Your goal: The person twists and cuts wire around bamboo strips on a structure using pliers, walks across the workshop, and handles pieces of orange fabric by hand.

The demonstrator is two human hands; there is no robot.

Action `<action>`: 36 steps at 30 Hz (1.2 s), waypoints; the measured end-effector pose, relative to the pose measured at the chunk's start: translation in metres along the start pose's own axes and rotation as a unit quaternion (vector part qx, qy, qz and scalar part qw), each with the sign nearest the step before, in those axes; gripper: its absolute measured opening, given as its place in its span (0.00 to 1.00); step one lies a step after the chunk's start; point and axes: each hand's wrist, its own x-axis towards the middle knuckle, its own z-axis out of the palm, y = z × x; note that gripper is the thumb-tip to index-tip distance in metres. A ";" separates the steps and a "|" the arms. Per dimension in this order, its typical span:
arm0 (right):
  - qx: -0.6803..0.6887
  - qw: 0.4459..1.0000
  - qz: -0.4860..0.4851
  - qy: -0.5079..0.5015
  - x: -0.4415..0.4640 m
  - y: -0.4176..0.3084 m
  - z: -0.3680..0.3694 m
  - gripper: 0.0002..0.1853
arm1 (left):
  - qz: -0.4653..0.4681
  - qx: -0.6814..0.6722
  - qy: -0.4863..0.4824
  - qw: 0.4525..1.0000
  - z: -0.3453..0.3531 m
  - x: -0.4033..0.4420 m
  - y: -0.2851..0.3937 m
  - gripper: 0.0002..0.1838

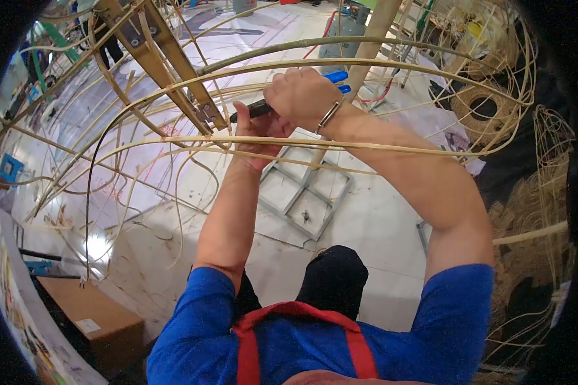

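Gripping one blue-handled tool [259, 108] in the right hand [302, 99]; cannot tell the left hand [255, 130]'s hold; reaching behind at least two canes [289, 140], above one grey frame [335, 206].

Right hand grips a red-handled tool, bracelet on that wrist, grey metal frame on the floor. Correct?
Not the colour: the head view shows blue handles projecting from the right hand, not red. Bracelet on that wrist and grey metal frame on the floor: correct.

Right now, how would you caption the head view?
Hands meet at a blue-handled tool among long, curving pale strips.
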 end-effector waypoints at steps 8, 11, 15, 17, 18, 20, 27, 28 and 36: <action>-0.017 1.000 -0.014 0.003 -0.003 0.004 0.011 0.07 | 0.006 0.081 0.039 0.996 -0.006 0.004 0.002 0.25; -0.005 1.000 -0.027 -0.002 -0.004 0.007 0.007 0.08 | 0.018 0.058 0.039 0.997 -0.006 0.007 0.000 0.23; 0.051 0.997 -0.024 -0.044 -0.005 0.013 -0.005 0.15 | 0.062 0.024 -0.046 0.997 -0.001 0.008 -0.004 0.25; 0.089 0.994 0.011 -0.068 -0.010 0.017 -0.015 0.22 | 0.071 0.038 -0.025 0.996 -0.009 0.005 -0.006 0.23; 0.112 0.990 0.035 -0.073 -0.014 0.026 -0.019 0.26 | 0.076 0.045 -0.014 0.996 -0.013 0.004 -0.007 0.23; 0.179 0.967 0.126 -0.129 -0.019 0.041 -0.030 0.36 | 0.072 0.036 -0.029 0.996 -0.009 0.007 -0.007 0.21; 0.399 0.758 0.180 -0.483 0.004 0.071 -0.005 0.31 | 0.081 0.058 -0.013 0.995 -0.003 0.014 -0.008 0.21; 0.390 0.769 0.186 -0.472 0.004 0.070 -0.004 0.27 | 0.081 0.056 -0.017 0.995 -0.003 0.015 -0.007 0.21; 0.296 0.863 0.146 -0.383 -0.010 0.049 -0.002 0.16 | -0.027 0.092 -0.050 0.994 -0.029 -0.009 -0.001 0.45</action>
